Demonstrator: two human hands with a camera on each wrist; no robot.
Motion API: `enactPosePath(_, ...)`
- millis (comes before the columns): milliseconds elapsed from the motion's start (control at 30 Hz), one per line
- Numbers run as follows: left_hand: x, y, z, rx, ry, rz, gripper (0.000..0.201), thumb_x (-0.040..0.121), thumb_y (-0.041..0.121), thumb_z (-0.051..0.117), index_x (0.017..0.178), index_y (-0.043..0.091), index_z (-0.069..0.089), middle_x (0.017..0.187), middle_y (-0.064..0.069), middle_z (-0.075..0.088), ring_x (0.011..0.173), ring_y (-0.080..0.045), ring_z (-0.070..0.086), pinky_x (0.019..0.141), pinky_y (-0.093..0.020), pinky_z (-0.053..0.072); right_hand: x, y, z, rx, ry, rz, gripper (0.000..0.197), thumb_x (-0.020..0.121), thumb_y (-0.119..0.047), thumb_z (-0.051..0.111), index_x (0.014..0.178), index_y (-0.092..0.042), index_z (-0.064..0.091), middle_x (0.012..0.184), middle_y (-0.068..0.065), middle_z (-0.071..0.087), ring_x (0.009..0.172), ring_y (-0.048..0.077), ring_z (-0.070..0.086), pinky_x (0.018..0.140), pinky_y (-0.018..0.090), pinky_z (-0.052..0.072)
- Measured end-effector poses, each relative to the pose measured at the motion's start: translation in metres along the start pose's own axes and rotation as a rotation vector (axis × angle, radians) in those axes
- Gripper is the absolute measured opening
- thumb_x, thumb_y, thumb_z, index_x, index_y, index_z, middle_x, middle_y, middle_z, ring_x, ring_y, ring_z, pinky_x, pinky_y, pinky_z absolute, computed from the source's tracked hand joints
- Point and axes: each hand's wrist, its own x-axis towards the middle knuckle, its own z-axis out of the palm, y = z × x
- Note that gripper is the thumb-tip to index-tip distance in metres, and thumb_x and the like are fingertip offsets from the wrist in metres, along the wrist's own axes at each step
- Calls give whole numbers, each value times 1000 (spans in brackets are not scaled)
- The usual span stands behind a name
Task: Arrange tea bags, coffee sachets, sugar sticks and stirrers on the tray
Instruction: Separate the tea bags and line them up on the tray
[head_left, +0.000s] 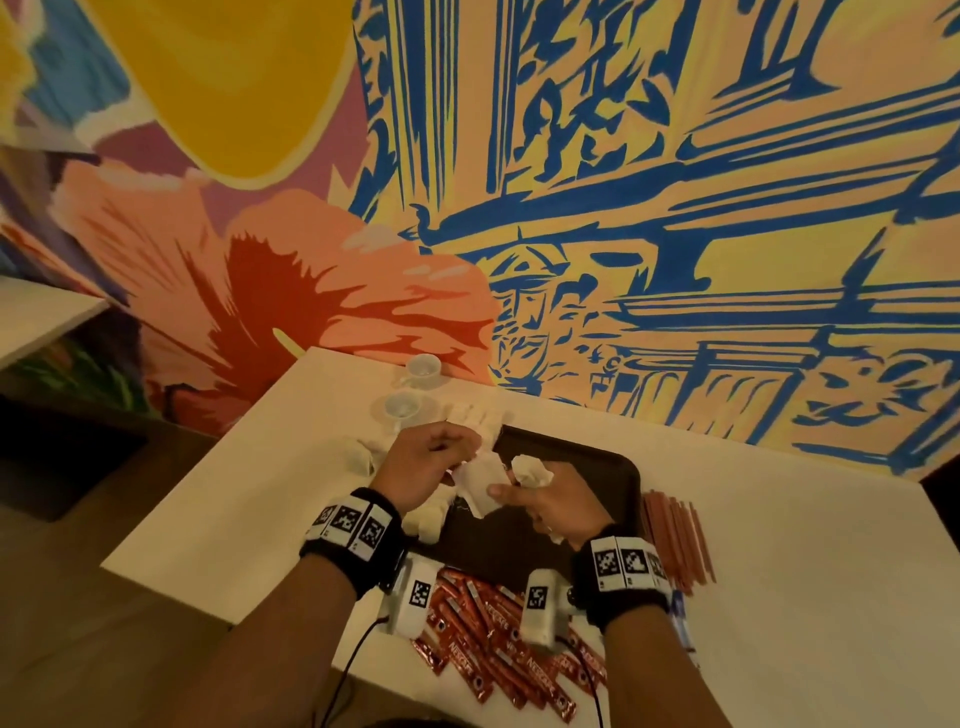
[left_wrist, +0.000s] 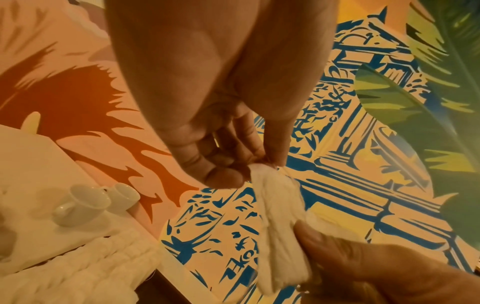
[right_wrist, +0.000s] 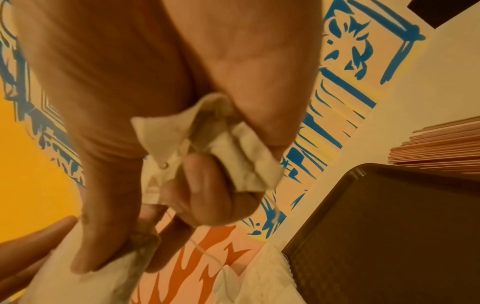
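Note:
Over the dark brown tray both hands hold one white tea bag between them. My left hand pinches its top edge, while the tea bag hangs down to the right hand's fingers. My right hand pinches the tea bag's lower end with thumb and forefinger. Its other fingers curl round a crumpled bunch of tea bags, which also shows in the head view. Red coffee sachets lie in a heap near the table's front edge. Pink stirrers lie right of the tray.
Two white cups stand at the table's far left, by the painted wall. Loose tea bags lie behind and left of the tray. A blue-white packet peeks out by my right wrist. The tray floor shows bare.

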Motion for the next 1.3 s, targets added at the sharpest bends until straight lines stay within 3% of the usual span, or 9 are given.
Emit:
enactPosePath(133,3,-4,-4,-55,4,-34,12,94,11,66,101,5,75,81,-5,71,70,-15,61,64,-26,49,3,11,-1,-29,4,7,17,85,-24,82,81,-13,69,46,-11,50,40,5,37,43,21,30)
enactPosePath(267,15,-3,-4,-182,3,-116,17,93,16,69,100,1,73,72,-3,60,69,-15,56,67,-31,48,15,18,-7,-16,39,50,28,86,-25,81,98,-1,72,49,-8,48,41,7,38,43,23,30)
enactPosePath(467,44,3,-16,-453,-76,-236,10,95,15,62,95,5,66,62,0,35,57,-16,39,61,-32,41,43,32,-8,-71,7,144,20,86,-22,81,97,-7,72,52,-7,53,47,11,40,46,24,31)
enactPosePath(567,62,0,-28,-490,-74,-262,10,95,16,63,96,6,64,62,0,33,57,-16,37,60,-32,39,60,49,-5,-85,48,212,20,85,-22,81,98,-10,72,61,-3,58,51,10,45,50,24,35)
enactPosePath(667,80,-7,-42,-405,-51,-248,14,94,17,65,100,5,65,66,-3,45,61,-17,44,61,-31,43,85,74,-2,-149,160,289,28,84,-23,81,107,-9,71,83,4,68,64,11,55,61,27,44)
enactPosePath(767,97,-21,-55,-349,-36,-271,12,94,17,66,98,5,68,71,-6,52,65,-18,49,63,-32,46,111,98,4,-329,144,349,33,91,-24,74,118,-7,67,112,13,71,89,19,61,84,35,53)
enactPosePath(867,110,-38,-66,-295,-26,-322,12,95,17,65,100,6,69,74,-6,55,66,-18,52,65,-32,47,132,113,14,-386,162,389,32,93,-28,72,116,-7,69,110,10,71,91,20,64,75,28,50)
enactPosePath(1100,129,-89,-77,-70,-63,-438,18,94,15,66,104,0,69,79,-9,58,70,-21,54,63,-30,48,173,134,41,-390,185,566,31,96,-26,67,122,-9,69,120,13,69,108,29,66,76,33,49)
enactPosePath(1300,139,-136,-68,332,-321,-443,21,99,21,61,109,4,67,92,-9,67,74,-16,61,59,-21,53,192,145,56,-515,173,610,26,100,-24,58,117,-11,71,121,14,68,111,33,65,74,32,45)
